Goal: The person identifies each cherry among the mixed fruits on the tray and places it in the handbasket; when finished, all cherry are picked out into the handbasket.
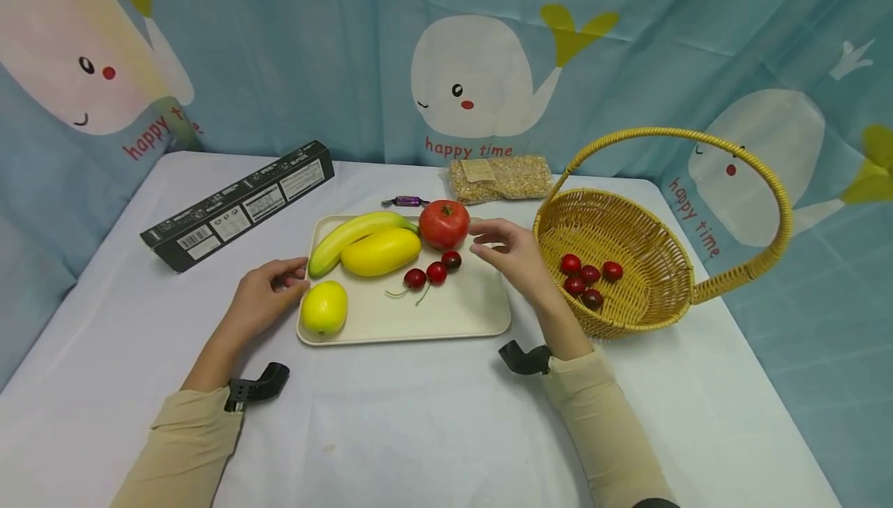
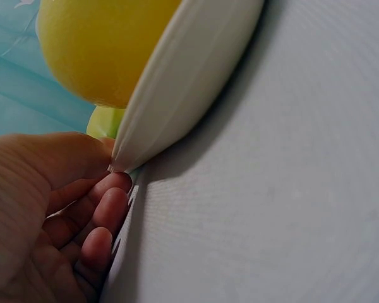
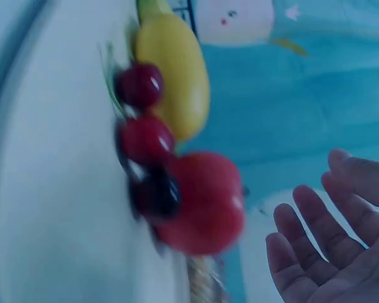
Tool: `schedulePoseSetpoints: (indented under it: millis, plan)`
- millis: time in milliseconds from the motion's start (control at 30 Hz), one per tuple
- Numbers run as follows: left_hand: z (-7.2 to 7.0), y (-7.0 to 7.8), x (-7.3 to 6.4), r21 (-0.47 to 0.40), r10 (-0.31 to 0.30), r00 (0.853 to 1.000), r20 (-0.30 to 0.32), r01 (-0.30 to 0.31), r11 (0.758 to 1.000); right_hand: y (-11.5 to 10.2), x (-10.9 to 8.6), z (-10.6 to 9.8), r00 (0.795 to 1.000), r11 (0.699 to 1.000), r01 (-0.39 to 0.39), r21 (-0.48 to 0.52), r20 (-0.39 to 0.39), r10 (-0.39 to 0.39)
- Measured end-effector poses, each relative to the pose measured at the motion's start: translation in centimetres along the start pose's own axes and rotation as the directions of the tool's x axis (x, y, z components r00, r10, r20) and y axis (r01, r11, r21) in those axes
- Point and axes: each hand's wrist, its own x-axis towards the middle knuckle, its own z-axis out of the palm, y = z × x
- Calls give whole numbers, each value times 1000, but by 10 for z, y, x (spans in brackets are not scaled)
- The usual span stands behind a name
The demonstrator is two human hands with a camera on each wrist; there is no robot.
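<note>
My left hand (image 1: 268, 291) is at the left rim of a cream tray (image 1: 418, 322), its thumb and fingers pinching the edge in the left wrist view. Close by on the tray sits a yellow lemon (image 1: 324, 308). Behind it lie a banana (image 1: 349, 240) and a smooth yellow oval fruit (image 1: 381, 252). A red tomato (image 1: 444, 224) stands at the tray's back right, with three cherries (image 1: 436, 273) in front of it. Over the tray's right side hovers my right hand (image 1: 515, 256), fingers loosely bent and holding nothing, near the tomato.
To the right stands a yellow wicker basket (image 1: 670, 291) with a tall arched handle and several cherries (image 1: 575, 285) inside. A long black box (image 1: 240, 205) lies at the back left. Behind the tray are a purple-wrapped candy (image 1: 407, 202) and a bag of kernels (image 1: 512, 178).
</note>
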Motion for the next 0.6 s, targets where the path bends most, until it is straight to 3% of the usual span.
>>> schedulePoseSetpoints:
  millis: [267,467,600]
  plan:
    - [2,-2,0,12,4,1000,-7,-4,1000,16,9,39,990,990,-96,-102,89,105]
    - [2,-2,0,15,1,1000,-8,-1,1000,22,8,49,986,984,-112,-135,106,127]
    - [2,-2,0,15,-2,1000,-9,2,1000,21,7,52,987,973,-94,-212,111,119]
